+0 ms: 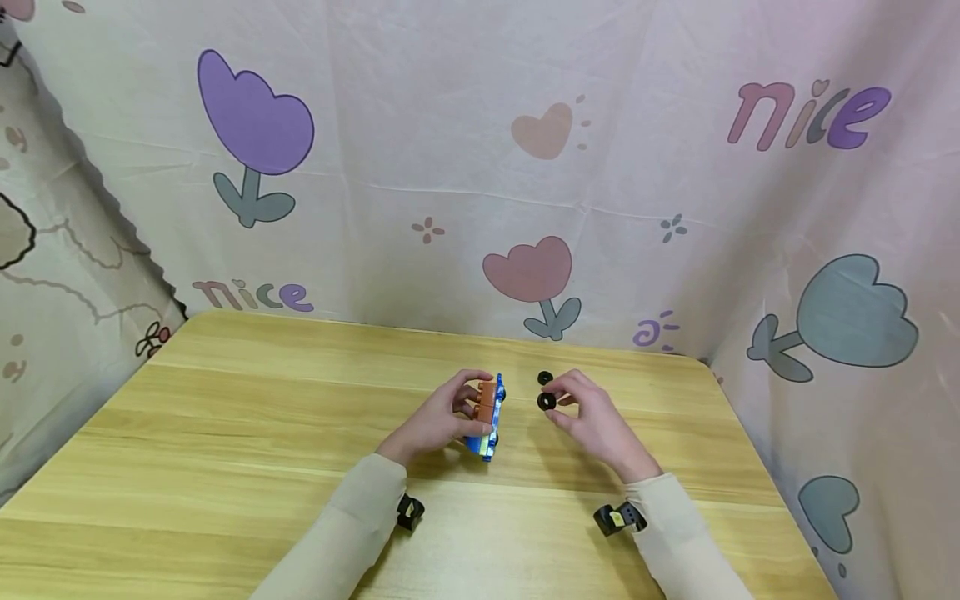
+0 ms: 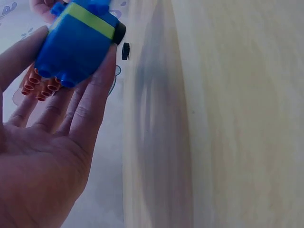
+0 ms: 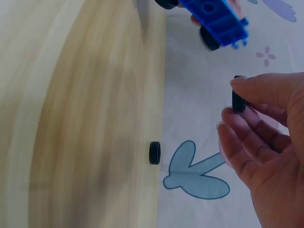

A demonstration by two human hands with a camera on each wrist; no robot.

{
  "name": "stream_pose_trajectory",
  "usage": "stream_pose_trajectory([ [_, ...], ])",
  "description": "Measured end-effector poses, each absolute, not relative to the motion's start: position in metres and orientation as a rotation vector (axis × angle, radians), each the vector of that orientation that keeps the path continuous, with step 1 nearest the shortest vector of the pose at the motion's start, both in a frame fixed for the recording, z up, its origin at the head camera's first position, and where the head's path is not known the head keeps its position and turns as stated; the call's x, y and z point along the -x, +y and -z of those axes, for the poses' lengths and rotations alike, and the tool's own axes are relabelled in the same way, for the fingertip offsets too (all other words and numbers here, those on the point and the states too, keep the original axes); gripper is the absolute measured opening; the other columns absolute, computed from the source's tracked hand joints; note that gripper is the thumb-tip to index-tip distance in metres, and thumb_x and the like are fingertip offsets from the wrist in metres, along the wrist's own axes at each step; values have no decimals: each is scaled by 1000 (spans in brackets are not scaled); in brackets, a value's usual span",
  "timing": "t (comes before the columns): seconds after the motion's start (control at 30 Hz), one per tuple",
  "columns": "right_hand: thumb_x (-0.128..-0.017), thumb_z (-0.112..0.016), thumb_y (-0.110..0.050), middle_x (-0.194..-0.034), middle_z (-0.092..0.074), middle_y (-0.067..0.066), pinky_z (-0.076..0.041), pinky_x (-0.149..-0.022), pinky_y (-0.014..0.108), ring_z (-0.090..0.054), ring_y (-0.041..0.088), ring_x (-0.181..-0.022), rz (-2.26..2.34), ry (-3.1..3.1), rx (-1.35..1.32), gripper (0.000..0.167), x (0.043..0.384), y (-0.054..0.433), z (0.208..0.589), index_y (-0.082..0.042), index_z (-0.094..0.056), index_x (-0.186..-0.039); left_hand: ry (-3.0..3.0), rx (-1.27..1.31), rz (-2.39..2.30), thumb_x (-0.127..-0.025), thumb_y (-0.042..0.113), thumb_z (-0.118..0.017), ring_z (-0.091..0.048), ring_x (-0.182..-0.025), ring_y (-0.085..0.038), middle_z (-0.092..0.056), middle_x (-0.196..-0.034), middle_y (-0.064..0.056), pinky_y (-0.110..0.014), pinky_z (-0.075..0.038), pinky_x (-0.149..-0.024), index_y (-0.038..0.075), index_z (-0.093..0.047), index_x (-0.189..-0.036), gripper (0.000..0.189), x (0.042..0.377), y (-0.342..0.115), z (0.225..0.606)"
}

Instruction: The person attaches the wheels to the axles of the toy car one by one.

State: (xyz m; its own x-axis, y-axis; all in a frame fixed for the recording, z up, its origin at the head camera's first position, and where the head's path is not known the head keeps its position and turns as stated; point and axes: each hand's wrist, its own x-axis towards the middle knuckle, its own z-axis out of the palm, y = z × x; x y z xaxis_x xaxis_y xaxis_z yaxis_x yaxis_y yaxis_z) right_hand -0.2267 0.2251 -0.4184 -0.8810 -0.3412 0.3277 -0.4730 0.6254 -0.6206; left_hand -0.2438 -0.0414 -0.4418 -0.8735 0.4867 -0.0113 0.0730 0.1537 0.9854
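My left hand (image 1: 435, 423) grips a toy brick car (image 1: 496, 417) tipped on its side above the table, with its orange bricks toward the palm. In the left wrist view, the blue end of the car (image 2: 76, 45) shows a yellow-green stripe. Its underside (image 3: 216, 21) faces the right hand, and a black wheel (image 3: 208, 39) is fitted there. Between thumb and fingertips, my right hand (image 1: 596, 421) pinches a small black tire (image 3: 238, 97), held apart from the car. A second black tire (image 3: 155, 153) stands on the table just beyond the right fingers.
The wood-grain table (image 1: 225, 433) reaches back to a printed curtain (image 1: 420, 150) with flowers and lettering, which also hangs at both sides. Black wrist cameras sit at the left cuff (image 1: 410, 512) and the right cuff (image 1: 613, 519).
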Motion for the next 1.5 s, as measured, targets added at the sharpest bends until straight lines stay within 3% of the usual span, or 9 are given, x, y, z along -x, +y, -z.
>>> stream_pose_trajectory([
  [0.43, -81, -77, 3, -105, -60, -1, -53, -84, 40, -59, 16, -95, -1141, -2621, -683, 33, 222, 211, 418, -4, -67, -112, 2106, -547, -1767, -83, 10, -79, -59, -95, -29, -61, -116, -12, -42, -57, -73, 20, -45, -141, 67, 244, -41, 446],
  [0.8, -82, -74, 7, -105, -60, 1, -53, -86, 30, -63, 16, -95, -1330, -2601, -701, 30, 220, 205, 414, 0, -66, -111, 2130, -537, -1769, -84, 6, -77, -59, -93, -29, -61, -115, -14, -42, -56, -76, 18, -44, -141, 67, 243, -39, 446],
  [1.07, -83, -75, 6, -105, -60, 2, -52, -86, 28, -64, 16, -93, -1397, -2588, -715, 31, 217, 198, 408, -2, -66, -112, 2123, -530, -1752, -85, -2, -74, -59, -93, -32, -61, -113, -17, -44, -55, -79, 8, -42, -142, 66, 239, -37, 436],
  [1.5, -84, -75, 2, -105, -60, -2, -53, -87, 34, -63, 13, -90, -1324, -2603, -759, 28, 218, 183, 405, -7, -67, -110, 2106, -558, -1770, -85, 7, -77, -59, -93, -29, -62, -115, -13, -43, -56, -77, 18, -44, -140, 65, 243, -37, 445],
])
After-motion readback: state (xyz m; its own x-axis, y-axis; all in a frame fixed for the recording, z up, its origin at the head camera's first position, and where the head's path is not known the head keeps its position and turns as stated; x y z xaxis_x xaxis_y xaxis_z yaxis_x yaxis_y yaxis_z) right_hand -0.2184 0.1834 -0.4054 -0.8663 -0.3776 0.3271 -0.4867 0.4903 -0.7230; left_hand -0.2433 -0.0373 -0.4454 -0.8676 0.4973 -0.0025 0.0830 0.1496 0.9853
